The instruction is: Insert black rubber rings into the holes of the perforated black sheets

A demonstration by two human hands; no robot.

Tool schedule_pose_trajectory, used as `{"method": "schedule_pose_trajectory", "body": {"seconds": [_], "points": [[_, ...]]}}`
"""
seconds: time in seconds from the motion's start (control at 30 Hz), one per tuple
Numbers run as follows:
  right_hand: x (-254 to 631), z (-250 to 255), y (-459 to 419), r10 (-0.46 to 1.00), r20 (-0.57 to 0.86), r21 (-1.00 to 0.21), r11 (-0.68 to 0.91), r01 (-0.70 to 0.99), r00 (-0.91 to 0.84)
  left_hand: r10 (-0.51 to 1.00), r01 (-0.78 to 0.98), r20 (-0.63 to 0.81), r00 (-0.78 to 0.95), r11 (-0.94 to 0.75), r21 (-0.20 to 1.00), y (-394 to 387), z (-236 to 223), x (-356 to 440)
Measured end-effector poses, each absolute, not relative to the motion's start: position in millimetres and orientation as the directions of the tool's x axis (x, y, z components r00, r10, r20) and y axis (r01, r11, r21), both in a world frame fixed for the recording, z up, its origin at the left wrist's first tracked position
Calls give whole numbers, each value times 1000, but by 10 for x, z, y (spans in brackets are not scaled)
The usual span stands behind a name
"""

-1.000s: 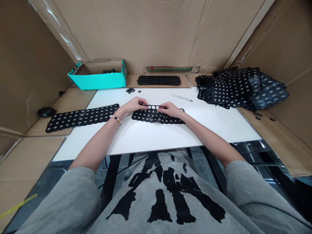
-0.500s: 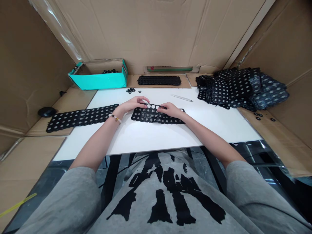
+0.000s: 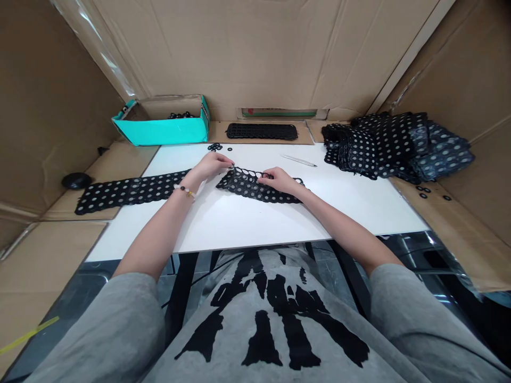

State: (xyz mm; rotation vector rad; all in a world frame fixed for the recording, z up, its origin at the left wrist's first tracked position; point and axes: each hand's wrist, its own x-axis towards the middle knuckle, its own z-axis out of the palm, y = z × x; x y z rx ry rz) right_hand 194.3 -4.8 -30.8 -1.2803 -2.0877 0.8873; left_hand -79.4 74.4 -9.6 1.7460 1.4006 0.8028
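A short black perforated sheet (image 3: 255, 190) with rows of round holes lies on the white tabletop in front of me. My left hand (image 3: 213, 165) pinches its upper left corner between thumb and fingers and holds that corner a little raised. At the upper right edge of the sheet, my right hand (image 3: 279, 180) is closed, with small black rings (image 3: 268, 176) at its fingertips; whether it also grips the edge I cannot tell. A longer perforated strip (image 3: 131, 191) extends to the left, its right end behind my left wrist.
A turquoise box (image 3: 171, 132) holding black rings stands at back left. Loose rings (image 3: 214, 147) lie near it. Behind the tabletop is a black perforated stack (image 3: 261, 131). A white pen-like tool (image 3: 299, 160) lies right of centre, before piled perforated sheets (image 3: 383, 143). Cardboard walls surround the table.
My left hand has moved slightly left and up, and its fingers have closed on the sheet's corner, which now lifts and stretches. The right hand has stayed in place.
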Motion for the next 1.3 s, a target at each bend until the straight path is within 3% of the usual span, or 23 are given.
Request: {"method": "schedule_pose_trajectory", "body": {"seconds": [0.13, 0.37, 0.5, 0.57, 0.67, 0.77, 1.3], "points": [[1970, -291, -61, 892, 90, -749, 354, 561, -443, 972, 558, 159, -171, -38, 829, 878, -154, -1056], [1984, -310, -53, 893, 100, -759, 353, 547, -438, 956, 481, 156, -249, -18, 876, 1038, -299, -1135], [1976, -316, -48, 892, 100, -763, 353, 542, -440, 973, 470, 173, -150, -84, 879, 1000, -262, -1066], [1977, -308, -46, 891, 99, -769, 351, 534, -443, 981, 478, 188, 35, -182, 859, 915, -204, -981], [1990, -269, -44, 882, 108, -784, 360, 506, -459, 901, 458, 102, 422, -309, 833, 749, -114, -807], [2022, -207, -50, 869, 107, -798, 366, 480, -484, 793, 456, 20, 609, -371, 809, 625, -68, -655], [2041, -159, -65, 867, 85, -797, 355, 489, -491, 822, 443, -41, 568, -264, 856, 672, -59, -720]]}}
